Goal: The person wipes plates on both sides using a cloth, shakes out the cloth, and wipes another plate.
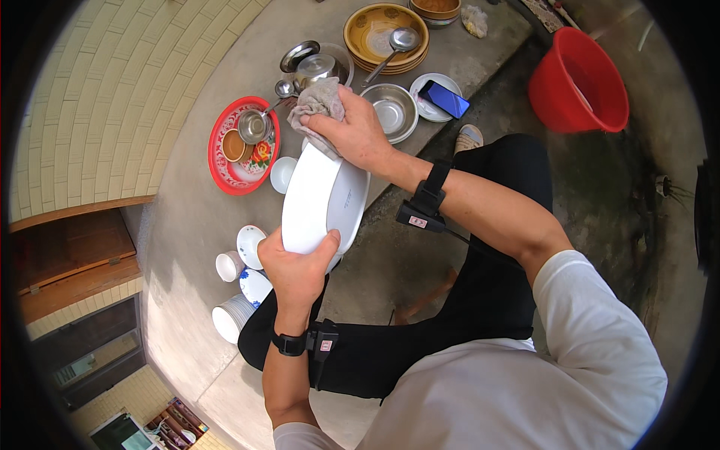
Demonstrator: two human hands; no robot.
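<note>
A large white bowl [306,196] is tipped on its side in front of me, its outer wall and base showing. My left hand [295,271] grips its near end, with the thumb on the base. At the far end my right hand [358,133] is closed on a crumpled grey cloth [318,106] and presses it against the bowl's edge. Just beyond my right hand are a steel bowl [391,112] and a small white bowl [283,175], the latter partly behind the white bowl. The bowl's inside is turned away from view.
On the concrete ledge stand a red patterned tray [217,166] holding a ladle [253,126], stacked brown basins [364,31] with a metal spoon [403,40] on top, and white dishes [229,318]. A phone [444,99] lies on a plate. A red bucket [574,86] stands far right.
</note>
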